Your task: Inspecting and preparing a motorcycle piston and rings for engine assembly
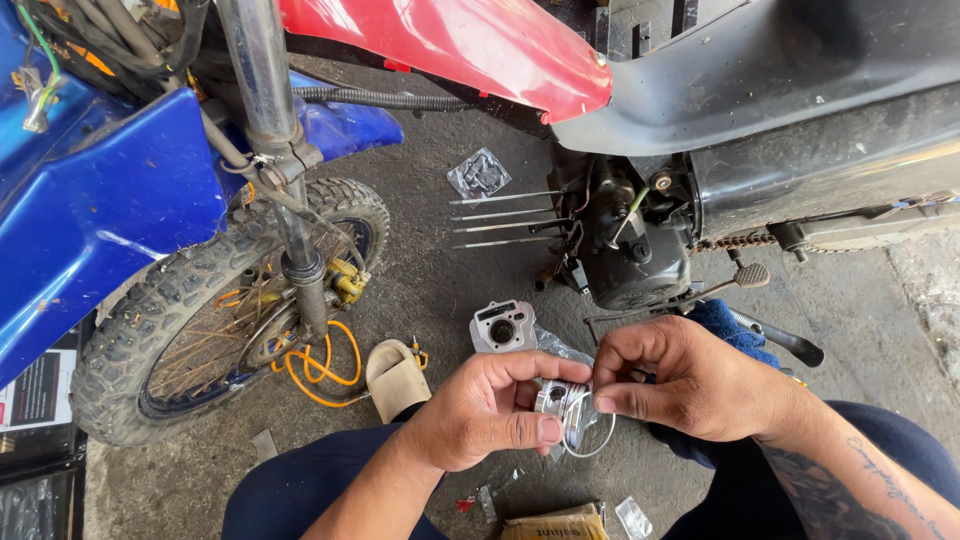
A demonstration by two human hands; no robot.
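Note:
My left hand (487, 408) grips a small silver piston (553, 398) between thumb and fingers. My right hand (690, 380) pinches a thin metal ring (590, 432) at the piston's side; the ring hangs in a loop below it. Both hands are held above my knees in dark blue trousers. On the ground just beyond my hands lies a grey engine cylinder block (503, 326). Several long bare studs (505, 218) stick out leftward from the engine case (635, 250) of the motorcycle ahead.
A blue motorcycle's front wheel (215, 310) and fork (285, 180) stand at left, with an orange hose (325, 365) beside them. A red fender (470, 45) hangs overhead. A clear plastic bag (480, 175), a beige sandal (395, 378), a blue rag (735, 330) and a cardboard box (555, 525) lie on the concrete.

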